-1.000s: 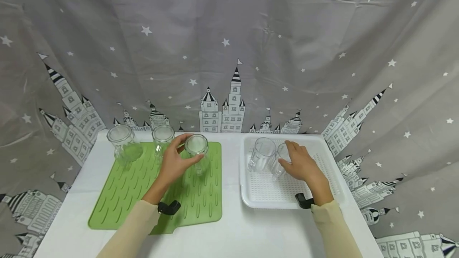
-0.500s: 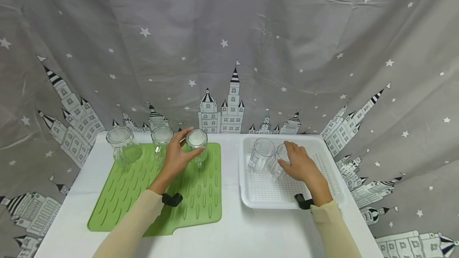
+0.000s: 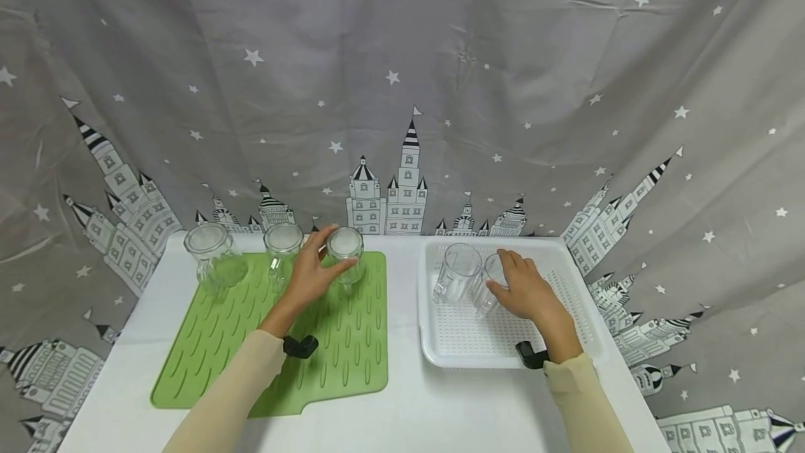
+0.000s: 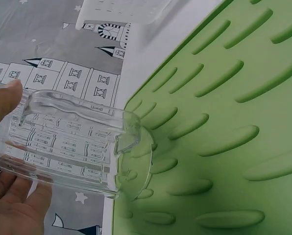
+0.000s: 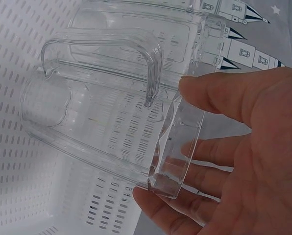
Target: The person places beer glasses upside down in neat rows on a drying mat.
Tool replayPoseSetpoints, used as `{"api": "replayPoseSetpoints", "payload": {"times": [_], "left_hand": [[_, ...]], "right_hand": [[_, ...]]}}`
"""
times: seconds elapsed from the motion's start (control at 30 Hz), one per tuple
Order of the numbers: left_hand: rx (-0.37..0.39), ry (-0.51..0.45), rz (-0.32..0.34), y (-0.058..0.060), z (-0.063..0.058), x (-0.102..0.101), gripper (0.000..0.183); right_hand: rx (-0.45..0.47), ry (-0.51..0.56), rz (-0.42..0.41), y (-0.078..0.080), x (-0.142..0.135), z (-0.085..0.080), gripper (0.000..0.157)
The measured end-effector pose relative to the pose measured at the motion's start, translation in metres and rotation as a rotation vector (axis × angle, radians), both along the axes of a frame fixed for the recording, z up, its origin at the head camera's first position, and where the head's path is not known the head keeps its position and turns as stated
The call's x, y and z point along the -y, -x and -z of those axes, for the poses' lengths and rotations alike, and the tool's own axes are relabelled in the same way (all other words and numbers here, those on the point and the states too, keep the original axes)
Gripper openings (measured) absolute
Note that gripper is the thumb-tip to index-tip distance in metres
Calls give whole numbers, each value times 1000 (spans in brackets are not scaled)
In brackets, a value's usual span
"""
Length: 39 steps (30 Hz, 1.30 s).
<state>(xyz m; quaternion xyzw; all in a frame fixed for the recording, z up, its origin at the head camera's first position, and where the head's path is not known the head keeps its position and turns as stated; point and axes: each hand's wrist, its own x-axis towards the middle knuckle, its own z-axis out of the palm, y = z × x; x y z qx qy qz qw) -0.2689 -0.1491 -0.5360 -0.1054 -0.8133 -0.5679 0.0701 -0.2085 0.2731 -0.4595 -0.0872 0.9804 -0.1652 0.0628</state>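
In the head view my left hand [image 3: 312,272] holds a clear glass mug [image 3: 345,249] near its upturned base, thumb on one side and fingers on the other. The mug stands mouth down on the back right of a green drying mat [image 3: 346,362]; its handle [image 4: 77,105] shows in the left wrist view. Inside a white perforated basket [image 3: 484,341], my right hand [image 3: 527,286] pinches the rim of another glass mug [image 5: 102,117], standing mouth up. Part of that mug is hidden behind the hand in the head view.
Two more glass mugs [image 3: 283,247] stand mouth down along the mat's back edge, one at its far left corner [image 3: 210,250]. Another mug [image 3: 461,268] stands in the basket, left of the right hand. A grey patterned curtain [image 3: 402,54] hangs behind the white table [image 3: 402,411].
My left hand and its mug have moved slightly back on the mat, mostly in the first half second. The right hand has stayed at the basket mug.
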Motion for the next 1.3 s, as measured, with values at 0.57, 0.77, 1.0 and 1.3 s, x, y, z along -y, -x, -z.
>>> {"api": "replayPoseSetpoints", "payload": {"times": [0.57,0.77,1.0,1.3], "left_hand": [[-3,25,-27,0,2,1,87],[0,11,-43,-5,2,0,88],[-46,-19,-45,-19,5,1,84],[-54,6,-90,-66,11,15,81]], "right_hand": [[4,4,-2,0,4,-1,76],[14,0,3,0,4,0,76],[23,-4,12,-2,2,0,76],[16,1,7,-1,2,1,76]]}}
